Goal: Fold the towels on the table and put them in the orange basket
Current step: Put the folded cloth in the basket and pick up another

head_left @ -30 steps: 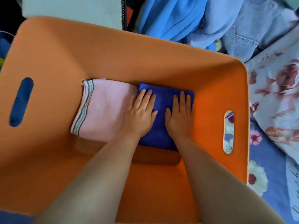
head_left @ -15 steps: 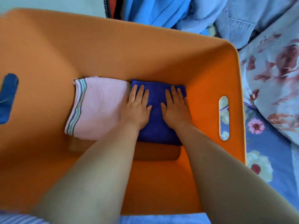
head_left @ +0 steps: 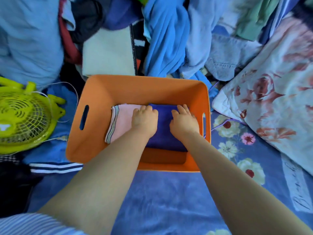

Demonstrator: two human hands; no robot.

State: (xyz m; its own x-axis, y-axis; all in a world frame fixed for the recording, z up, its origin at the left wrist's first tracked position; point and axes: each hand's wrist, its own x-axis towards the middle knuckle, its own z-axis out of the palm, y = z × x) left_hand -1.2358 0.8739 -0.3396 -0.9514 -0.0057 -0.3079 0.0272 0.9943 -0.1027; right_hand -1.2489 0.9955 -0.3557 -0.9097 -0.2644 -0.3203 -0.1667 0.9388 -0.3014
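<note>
Fingers of left hand [head_left: 144, 122] and right hand [head_left: 183, 122] now curled on blue towel [head_left: 163, 126], previously flat

Folded pink towel [head_left: 122, 122] beside folded dark blue towel [head_left: 163, 131], flat inside orange basket [head_left: 135, 89]

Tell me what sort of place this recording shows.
Probably a bedroom, with work done on a bed rather than a table: the orange basket sits on a floral bedsheet, beside a floral pillow, with heaped clothes behind.

We see a yellow-green fan [head_left: 22, 116] at left, floral pillow [head_left: 274, 99] at right, clothes heap [head_left: 166, 39] behind, w/ blue floral bedsheet [head_left: 160, 197] underneath.
</note>
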